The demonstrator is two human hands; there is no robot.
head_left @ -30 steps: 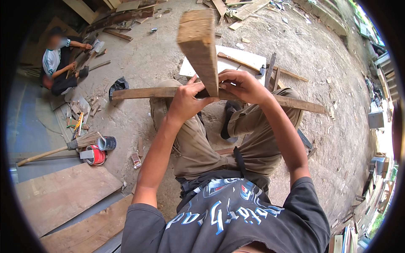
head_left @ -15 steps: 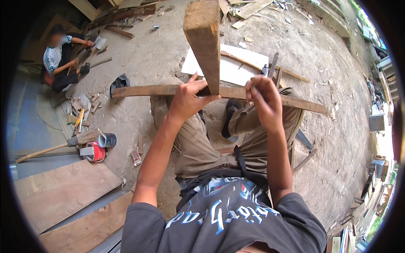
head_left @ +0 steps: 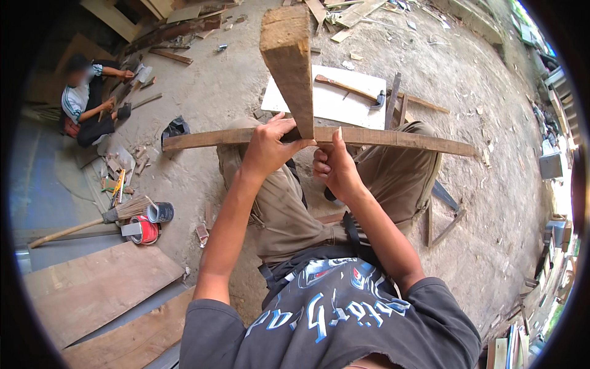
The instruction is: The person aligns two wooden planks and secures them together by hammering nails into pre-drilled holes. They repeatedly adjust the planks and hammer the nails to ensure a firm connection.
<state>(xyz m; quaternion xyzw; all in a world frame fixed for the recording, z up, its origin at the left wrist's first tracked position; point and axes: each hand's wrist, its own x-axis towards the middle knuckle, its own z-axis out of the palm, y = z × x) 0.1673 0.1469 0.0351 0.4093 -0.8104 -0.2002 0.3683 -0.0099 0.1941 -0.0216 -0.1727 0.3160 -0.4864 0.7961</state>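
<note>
A long wooden strip lies across my knees, and a thick wooden post rises from its middle. My left hand is closed round the joint, its thumb by the foot of the post. Just right of the joint, my right hand has its fingers curled, its thumb raised against the strip and its index fingertip near the post's foot. Whatever small thing it may hold is hidden. Beyond the strip a claw hammer with a wooden handle rests on a white board.
At the far left another person sits among wood scraps. A brush, a red can and a grey can stand on the left, near wide planks. A handsaw lies beside my right knee.
My right hand has moved left and down along the strip, to just beside the post's foot. Its thumb now points up. My left hand stays at the joint.
</note>
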